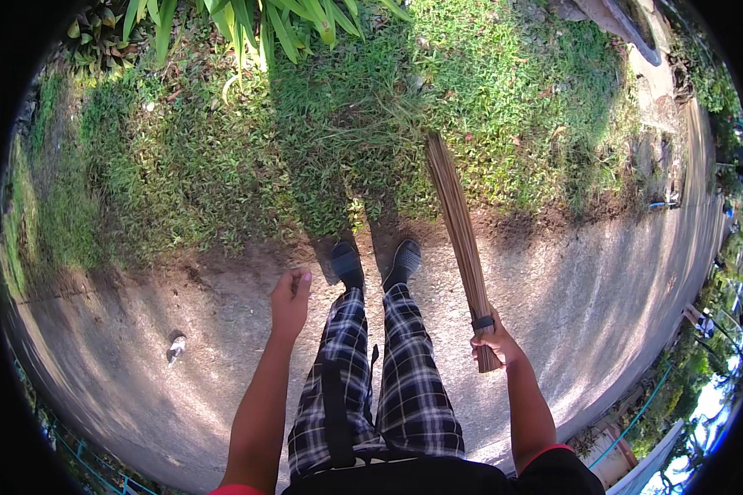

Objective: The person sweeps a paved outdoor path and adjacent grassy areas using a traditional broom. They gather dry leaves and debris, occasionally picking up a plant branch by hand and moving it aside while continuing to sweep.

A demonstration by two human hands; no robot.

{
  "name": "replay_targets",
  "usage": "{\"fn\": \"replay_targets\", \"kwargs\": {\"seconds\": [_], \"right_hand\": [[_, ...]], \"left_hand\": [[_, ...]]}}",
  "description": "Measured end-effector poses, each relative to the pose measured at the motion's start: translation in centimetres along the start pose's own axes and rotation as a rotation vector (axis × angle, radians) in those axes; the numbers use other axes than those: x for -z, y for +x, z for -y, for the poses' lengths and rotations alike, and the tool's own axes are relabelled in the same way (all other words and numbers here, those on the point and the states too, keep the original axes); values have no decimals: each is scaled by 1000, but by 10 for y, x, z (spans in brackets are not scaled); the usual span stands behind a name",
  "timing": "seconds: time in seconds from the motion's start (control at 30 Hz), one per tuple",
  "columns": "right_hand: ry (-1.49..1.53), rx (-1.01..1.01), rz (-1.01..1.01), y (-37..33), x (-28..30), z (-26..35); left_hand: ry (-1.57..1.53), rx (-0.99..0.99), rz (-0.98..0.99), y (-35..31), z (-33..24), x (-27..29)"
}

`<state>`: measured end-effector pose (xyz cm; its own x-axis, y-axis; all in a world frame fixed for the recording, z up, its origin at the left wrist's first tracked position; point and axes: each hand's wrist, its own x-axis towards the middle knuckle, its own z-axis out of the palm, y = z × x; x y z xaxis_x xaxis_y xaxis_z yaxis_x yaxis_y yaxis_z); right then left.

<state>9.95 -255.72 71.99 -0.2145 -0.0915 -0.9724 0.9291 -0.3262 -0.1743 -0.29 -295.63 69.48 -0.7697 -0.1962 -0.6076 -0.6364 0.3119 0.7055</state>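
Note:
My right hand is wrapped round the bound lower end of a stick broom, just by its dark band. The broom is a long bundle of thin brown sticks. It points forward and slightly left, its far tip over the grass. My left hand hangs in front of me above the pavement, left of my legs. Its fingers are loosely curled in, the thumb lies beside them, and nothing shows in it.
Grass stretches ahead, edged with dark soil. I stand on rough pavement in dark shoes. A small white and grey thing lies at left. Long-leaved plants grow at the far side. A teal line runs lower right.

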Motion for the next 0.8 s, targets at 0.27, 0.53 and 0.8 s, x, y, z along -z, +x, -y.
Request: {"fn": "replay_targets", "kwargs": {"seconds": [0.27, 0.53, 0.8], "right_hand": [[19, -290, 144, 33, -159, -32], [-24, 181, 89, 17, -29, -17], [32, 165, -122, 105, -22, 139]], "left_hand": [[28, 7, 19, -8, 15, 6], [6, 12, 15, -1, 14, 17], [62, -28, 12, 3, 21, 21]]}}
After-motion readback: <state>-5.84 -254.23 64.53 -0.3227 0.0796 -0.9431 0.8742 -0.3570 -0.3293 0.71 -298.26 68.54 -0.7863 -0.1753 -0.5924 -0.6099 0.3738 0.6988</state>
